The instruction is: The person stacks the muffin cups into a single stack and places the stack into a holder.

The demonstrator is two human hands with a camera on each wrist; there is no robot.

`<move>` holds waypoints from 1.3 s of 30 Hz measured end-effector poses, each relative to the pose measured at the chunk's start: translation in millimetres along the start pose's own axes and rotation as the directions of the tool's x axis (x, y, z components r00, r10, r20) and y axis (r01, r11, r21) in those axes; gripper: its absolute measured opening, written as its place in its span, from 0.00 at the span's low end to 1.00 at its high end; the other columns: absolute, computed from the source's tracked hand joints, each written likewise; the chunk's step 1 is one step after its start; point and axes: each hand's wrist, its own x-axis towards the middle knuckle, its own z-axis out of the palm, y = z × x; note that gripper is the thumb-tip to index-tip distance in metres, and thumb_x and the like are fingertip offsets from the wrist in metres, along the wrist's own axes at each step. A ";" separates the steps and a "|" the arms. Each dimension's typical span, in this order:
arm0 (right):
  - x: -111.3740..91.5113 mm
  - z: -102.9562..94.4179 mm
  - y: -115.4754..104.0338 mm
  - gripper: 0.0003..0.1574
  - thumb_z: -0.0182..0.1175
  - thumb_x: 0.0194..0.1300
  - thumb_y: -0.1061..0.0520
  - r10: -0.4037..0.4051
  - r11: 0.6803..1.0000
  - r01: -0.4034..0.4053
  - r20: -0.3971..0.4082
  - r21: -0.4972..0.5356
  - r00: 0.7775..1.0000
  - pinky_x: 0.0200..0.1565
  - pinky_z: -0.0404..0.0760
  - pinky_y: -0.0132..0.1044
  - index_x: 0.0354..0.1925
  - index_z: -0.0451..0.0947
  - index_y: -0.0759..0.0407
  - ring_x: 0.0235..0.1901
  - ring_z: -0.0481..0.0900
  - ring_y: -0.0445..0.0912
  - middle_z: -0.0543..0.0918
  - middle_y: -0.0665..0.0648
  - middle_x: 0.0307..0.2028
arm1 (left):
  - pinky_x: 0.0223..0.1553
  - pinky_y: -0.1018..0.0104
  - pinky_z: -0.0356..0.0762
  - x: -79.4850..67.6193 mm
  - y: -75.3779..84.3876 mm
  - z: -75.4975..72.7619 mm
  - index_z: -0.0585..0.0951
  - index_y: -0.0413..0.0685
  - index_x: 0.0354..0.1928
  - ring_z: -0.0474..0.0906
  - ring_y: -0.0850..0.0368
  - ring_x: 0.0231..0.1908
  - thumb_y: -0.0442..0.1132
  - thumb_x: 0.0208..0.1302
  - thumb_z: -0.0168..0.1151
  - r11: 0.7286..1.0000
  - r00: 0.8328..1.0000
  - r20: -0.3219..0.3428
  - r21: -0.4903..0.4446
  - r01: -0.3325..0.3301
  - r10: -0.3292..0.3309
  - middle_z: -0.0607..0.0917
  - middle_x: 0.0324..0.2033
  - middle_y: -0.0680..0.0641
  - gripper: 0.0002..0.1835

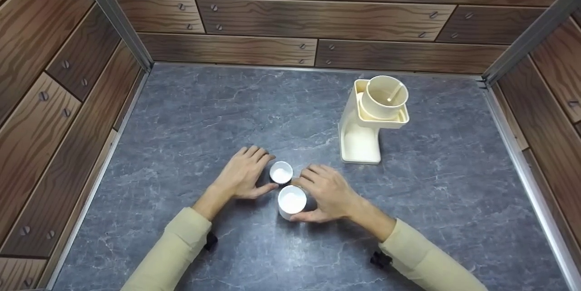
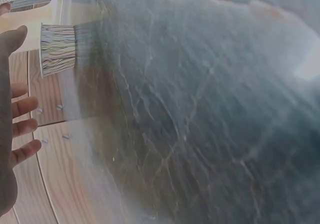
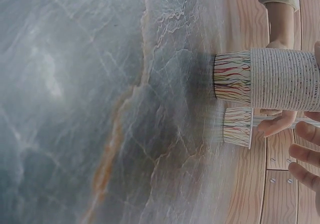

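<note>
A tall stack of paper cups (image 1: pixel 292 201) with a pattern of wavy coloured lines stands upright, rims up. My right hand (image 1: pixel 330 193) grips the stack, thumb on the near side and fingers on the far side; in the right wrist view the stack (image 3: pixel 285 78) shows its many nested rims. Just beyond it a single paper cup (image 1: pixel 281 173) of the same pattern stands upright on the table. Beside this cup, on its left, is my left hand (image 1: pixel 246 172), fingers loosely extended and thumb near the cup's base. The left wrist view shows a gap between hand and cup (image 2: pixel 59 49).
A cream plastic stand (image 1: pixel 361 145) with a round container (image 1: pixel 386 96) on top, a short rod inside it, stands at the back right. Wood-patterned panels (image 1: pixel 290 16) enclose the grey marbled table (image 1: pixel 218 114) at the back and both sides.
</note>
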 end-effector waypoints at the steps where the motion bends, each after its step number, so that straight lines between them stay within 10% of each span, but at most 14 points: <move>1: 0.1 0.1 -0.2 0.48 0.58 0.56 0.12 0.001 1.000 -0.001 0.002 0.001 1.000 0.41 0.80 0.37 0.47 0.82 0.51 0.39 0.81 0.45 0.84 0.50 0.38 | 0.50 0.54 0.77 1.0 0.0 1.5 0.79 0.49 0.60 0.78 0.50 0.50 0.73 0.63 0.61 1.000 1.000 0.002 0.000 -0.001 0.001 0.84 0.50 0.47 0.39; 39: 0.4 -0.6 -0.6 0.48 0.63 0.51 0.14 0.011 1.000 -0.011 0.021 0.004 1.000 0.42 0.80 0.37 0.47 0.83 0.50 0.39 0.81 0.45 0.85 0.50 0.38 | 0.50 0.54 0.79 10.8 3.6 12.5 0.81 0.51 0.53 0.78 0.50 0.50 0.74 0.64 0.58 0.999 0.998 0.055 -0.046 -0.004 0.007 0.83 0.48 0.47 0.35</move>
